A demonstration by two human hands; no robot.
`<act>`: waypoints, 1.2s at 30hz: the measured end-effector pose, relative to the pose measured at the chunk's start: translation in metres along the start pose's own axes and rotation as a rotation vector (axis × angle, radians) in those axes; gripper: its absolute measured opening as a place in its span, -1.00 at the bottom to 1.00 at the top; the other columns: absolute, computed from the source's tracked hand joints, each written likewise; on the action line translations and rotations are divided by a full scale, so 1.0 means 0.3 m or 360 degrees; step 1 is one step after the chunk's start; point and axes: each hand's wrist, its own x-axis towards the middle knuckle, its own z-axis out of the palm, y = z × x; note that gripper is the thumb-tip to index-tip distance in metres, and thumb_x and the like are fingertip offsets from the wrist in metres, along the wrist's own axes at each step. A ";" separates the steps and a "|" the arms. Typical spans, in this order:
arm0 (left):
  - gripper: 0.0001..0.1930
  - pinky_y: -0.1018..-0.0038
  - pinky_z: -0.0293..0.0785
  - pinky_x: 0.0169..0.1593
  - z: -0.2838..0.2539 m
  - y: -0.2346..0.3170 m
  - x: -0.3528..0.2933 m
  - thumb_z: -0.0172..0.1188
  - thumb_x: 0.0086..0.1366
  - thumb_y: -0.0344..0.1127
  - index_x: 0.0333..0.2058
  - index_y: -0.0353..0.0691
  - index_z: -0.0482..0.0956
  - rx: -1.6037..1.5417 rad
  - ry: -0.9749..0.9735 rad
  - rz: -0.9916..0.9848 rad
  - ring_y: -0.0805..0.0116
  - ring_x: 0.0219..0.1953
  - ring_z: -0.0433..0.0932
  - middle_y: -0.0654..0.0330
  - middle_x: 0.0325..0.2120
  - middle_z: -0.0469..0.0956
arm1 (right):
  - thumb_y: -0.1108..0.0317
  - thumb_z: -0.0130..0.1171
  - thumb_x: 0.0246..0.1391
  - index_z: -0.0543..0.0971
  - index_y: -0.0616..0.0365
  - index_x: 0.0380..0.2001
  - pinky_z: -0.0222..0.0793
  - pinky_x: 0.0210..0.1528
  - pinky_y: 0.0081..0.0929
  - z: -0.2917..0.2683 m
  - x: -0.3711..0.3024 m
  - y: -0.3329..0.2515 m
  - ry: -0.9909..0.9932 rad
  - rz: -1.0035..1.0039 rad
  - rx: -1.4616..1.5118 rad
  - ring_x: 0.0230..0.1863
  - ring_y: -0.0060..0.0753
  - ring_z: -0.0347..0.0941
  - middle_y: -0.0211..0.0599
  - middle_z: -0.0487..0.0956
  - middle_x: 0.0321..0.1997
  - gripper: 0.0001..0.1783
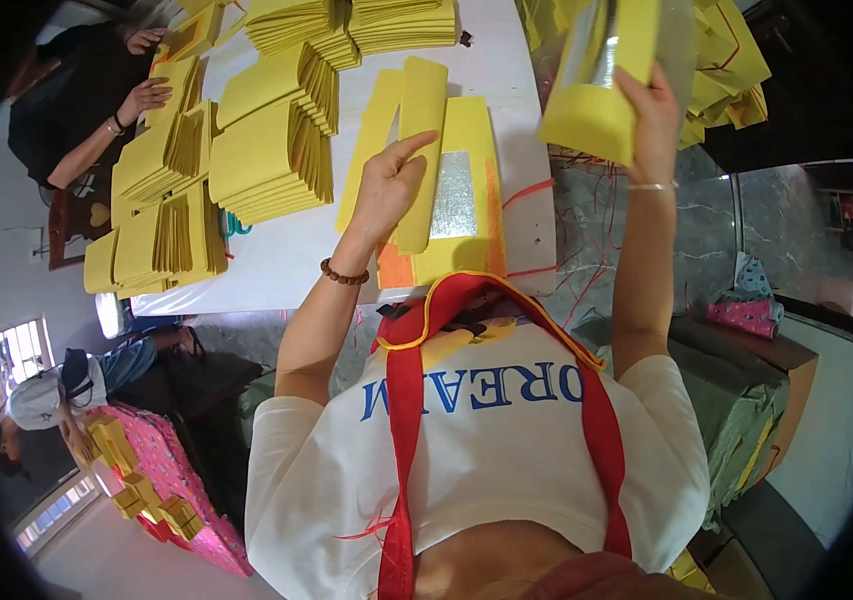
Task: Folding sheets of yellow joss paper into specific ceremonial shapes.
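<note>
White table (522, 232) with yellow stacks (255, 165). Right hand (650, 118) grips a sheet (583, 118) (silver-patched) at the table's right edge; left hand (393, 190), index extended, touches a folded strip (424, 95), grip unclear. Both look light, easily creased: hold by edges.

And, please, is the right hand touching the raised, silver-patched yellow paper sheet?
Touching: in the head view, the right hand grips the yellow paper sheet.

White table (272, 255) under stacked yellow paper bundles (265, 160) and silver-patched yellow sheets (455, 200).
</note>
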 end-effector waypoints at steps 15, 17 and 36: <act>-0.61 0.53 0.38 -0.25 -0.164 0.156 -0.083 -0.04 0.08 -0.55 -0.06 -0.25 0.45 0.0619 0.0337 0.0620 0.35 -0.37 0.49 0.08 -0.31 0.51 | 0.53 -0.06 -0.10 0.35 0.18 0.00 0.34 -0.23 -0.65 0.124 -0.340 0.079 -0.0353 0.0671 0.0322 -0.28 -0.61 0.39 -0.44 0.46 -0.21 -0.52; -0.58 0.44 0.38 -0.16 -0.098 0.168 -0.093 -0.06 0.06 -0.56 -0.04 -0.26 0.42 0.0920 0.0165 0.0837 0.21 -0.24 0.50 0.02 -0.28 0.51 | 0.52 -0.12 -0.15 0.28 0.17 0.07 0.25 -0.07 -0.60 0.150 -0.371 0.104 -0.0393 0.0639 0.0160 -0.12 -0.51 0.34 -0.35 0.39 -0.10 -0.42; -0.52 0.51 0.40 -0.22 0.199 0.108 -0.039 0.19 0.08 -0.09 -0.15 -0.39 0.49 0.0007 -0.0094 0.0285 0.34 -0.30 0.53 -0.03 -0.36 0.54 | 0.49 -0.09 -0.21 -0.22 0.31 0.24 -0.46 0.33 -0.41 0.188 -0.433 0.203 -0.0544 0.0285 -0.0012 0.38 -0.21 -0.49 0.00 -0.29 0.35 -0.09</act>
